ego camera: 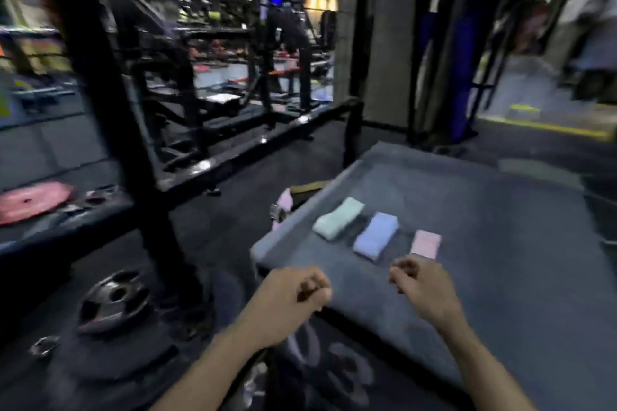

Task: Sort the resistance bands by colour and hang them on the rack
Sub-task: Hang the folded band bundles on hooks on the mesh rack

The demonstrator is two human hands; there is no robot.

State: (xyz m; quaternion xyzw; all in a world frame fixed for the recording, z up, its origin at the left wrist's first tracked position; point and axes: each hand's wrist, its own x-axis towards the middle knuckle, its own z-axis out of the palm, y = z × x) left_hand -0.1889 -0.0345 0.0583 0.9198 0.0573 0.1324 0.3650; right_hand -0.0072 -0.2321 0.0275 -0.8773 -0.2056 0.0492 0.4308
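Grey mat [500,243] bears green [339,217], blue [376,235], pink bands [425,243]; left hand [293,297], right hand [422,287]: fingers curled, empty.

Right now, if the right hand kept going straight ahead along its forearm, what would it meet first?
Most likely the pink folded band, which lies just beyond the right hand on the grey padded platform. The fingers are curled and hold nothing. Motion blur leaves the hand's height above the surface unclear.
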